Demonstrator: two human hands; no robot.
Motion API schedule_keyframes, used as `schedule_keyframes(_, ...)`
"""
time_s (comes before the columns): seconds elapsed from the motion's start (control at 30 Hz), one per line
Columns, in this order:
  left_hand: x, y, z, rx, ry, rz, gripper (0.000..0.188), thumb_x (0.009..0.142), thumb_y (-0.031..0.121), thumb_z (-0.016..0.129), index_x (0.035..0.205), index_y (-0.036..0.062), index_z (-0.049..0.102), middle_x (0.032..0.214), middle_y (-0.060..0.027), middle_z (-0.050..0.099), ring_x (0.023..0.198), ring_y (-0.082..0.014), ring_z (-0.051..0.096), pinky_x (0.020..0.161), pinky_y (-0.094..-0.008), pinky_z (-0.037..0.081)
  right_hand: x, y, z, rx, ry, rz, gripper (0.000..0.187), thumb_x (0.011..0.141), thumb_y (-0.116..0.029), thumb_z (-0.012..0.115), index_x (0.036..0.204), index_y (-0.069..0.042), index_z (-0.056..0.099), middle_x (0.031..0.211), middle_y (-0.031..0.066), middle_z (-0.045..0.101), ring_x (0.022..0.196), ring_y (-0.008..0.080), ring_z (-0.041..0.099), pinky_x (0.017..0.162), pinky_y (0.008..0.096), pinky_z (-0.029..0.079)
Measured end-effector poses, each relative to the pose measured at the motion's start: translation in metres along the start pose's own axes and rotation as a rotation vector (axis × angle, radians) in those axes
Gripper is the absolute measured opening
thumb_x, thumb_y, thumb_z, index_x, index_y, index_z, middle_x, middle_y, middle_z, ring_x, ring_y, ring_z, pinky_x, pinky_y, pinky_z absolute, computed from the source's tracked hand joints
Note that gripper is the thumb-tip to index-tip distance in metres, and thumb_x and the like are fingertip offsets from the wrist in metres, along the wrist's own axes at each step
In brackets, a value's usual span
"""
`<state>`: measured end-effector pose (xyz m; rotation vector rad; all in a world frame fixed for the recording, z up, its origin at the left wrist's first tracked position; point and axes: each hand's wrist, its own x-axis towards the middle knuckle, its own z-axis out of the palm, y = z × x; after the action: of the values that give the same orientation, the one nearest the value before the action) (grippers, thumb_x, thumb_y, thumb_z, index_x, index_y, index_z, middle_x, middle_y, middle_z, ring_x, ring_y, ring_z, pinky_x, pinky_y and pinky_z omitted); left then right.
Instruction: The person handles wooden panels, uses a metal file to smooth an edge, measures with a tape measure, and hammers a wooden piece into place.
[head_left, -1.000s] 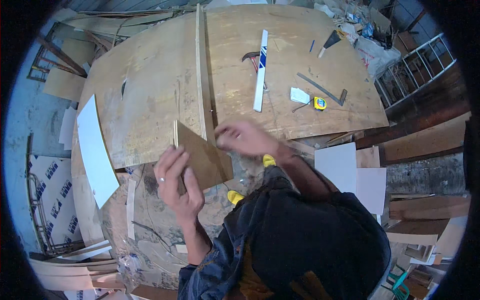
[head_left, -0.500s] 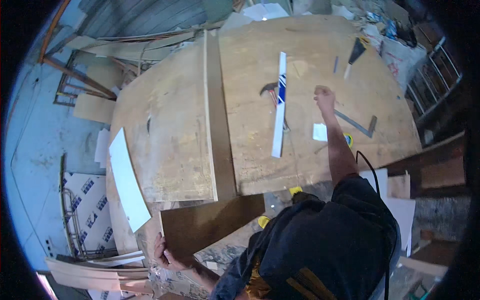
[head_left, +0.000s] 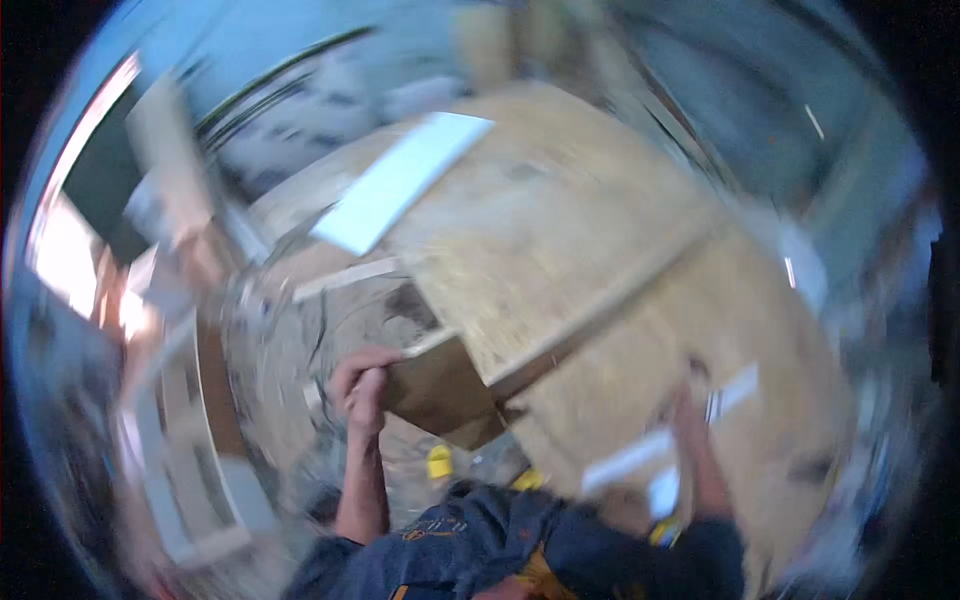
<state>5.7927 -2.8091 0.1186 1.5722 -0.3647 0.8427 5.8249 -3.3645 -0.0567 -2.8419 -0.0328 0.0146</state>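
My left hand (head_left: 362, 385) is closed around the outer end of a brown wooden board (head_left: 440, 393). This board sticks out past the table's near edge, close to the end of a long narrow board (head_left: 610, 300) standing on edge across the table. My right hand (head_left: 688, 400) is over the right part of the wooden table, at a white strip (head_left: 630, 460) with a blue mark. Motion smears its fingers, so I cannot tell whether they hold anything. A dark blurred shape beside its fingertips may be the hammer head.
A white panel (head_left: 400, 185) lies at the table's far left. The large plywood tabletop (head_left: 540, 190) fills the middle. A small white piece (head_left: 663, 492) lies near my right forearm. On the left stands a pale frame-like wooden piece (head_left: 205, 450). A yellow object (head_left: 439, 461) is on the floor.
The whole view has swung left and blurred. My left hand has gone from loosely open fingers beside the brown board to a grip on its end. My right hand is now by the white strip.
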Motion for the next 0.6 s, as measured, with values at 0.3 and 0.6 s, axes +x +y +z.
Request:
schedule_keyframes(0.3, -0.007, 0.000, -0.022, -0.105, -0.072, -0.190, 0.018, 0.093, 0.015, 0.060, 0.097, 0.0015, 0.070, 0.095, -0.0088, 0.072, 0.091, -0.0172, 0.068, 0.083, -0.0331, 0.052, -0.015, 0.066, 0.141, 0.780, -0.704, 0.236, 0.063, 0.091, -0.037, 0.063, 0.141, -0.006, 0.040, 0.140, 0.0137, 0.046, 0.128, 0.0298, 0.043, 0.101, 0.0511, 0.041)
schedule_keyframes(0.6, -0.009, 0.014, -0.009, 0.012, 0.017, 0.027, 0.016, 0.092, 0.015, 0.059, 0.095, 0.0030, 0.068, 0.092, -0.0084, 0.070, 0.089, -0.0190, 0.067, 0.079, -0.0329, 0.051, -0.017, -0.140, 0.201, 0.817, -0.762, 0.147, 0.045, 0.091, -0.036, 0.062, 0.122, -0.008, 0.046, 0.114, 0.0087, 0.048, 0.100, 0.0233, 0.043, 0.080, 0.0428, 0.039)
